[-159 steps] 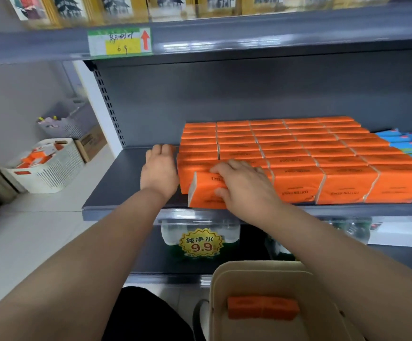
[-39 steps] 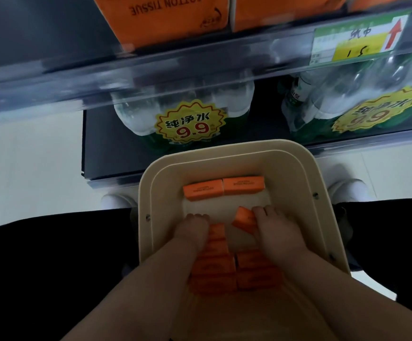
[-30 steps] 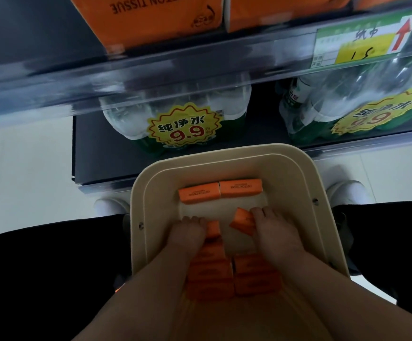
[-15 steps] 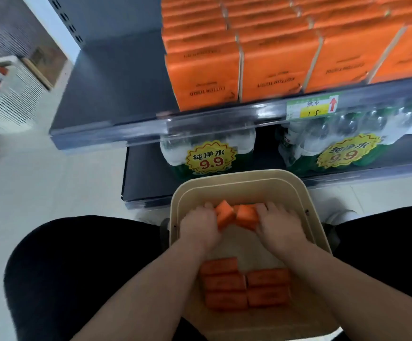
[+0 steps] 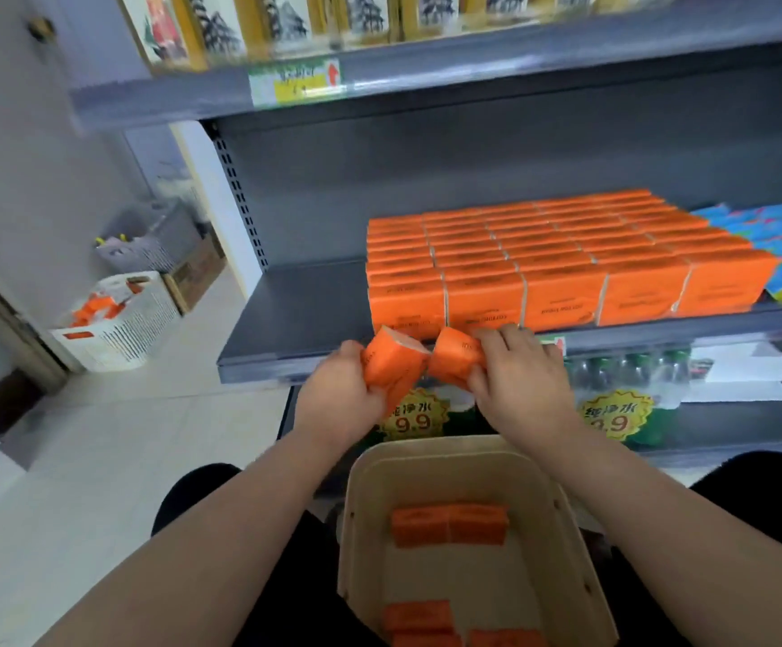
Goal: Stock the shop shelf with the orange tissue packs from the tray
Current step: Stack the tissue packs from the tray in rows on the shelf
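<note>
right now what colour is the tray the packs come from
Beige, a pale cream tray, plain with no pattern; it shows best in the head view, the only one.

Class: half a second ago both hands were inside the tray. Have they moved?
Yes. Left hand and right hand rose from the tray toward the shelf edge.

Left yellow starburst sticker (image 5: 411,420), on the bottled water under the shelf edge: you can read 纯净水 above a red 9.9.
Right yellow starburst sticker (image 5: 615,418), further along the same lower shelf: you get the same 纯净水 and 9.9.
Price tag (image 5: 296,81), upper shelf edge: you see a red up arrow; its handwriting is blurred.
Front orange tissue packs (image 5: 561,296): dark upside-down print, too smeared for you to read.
</note>
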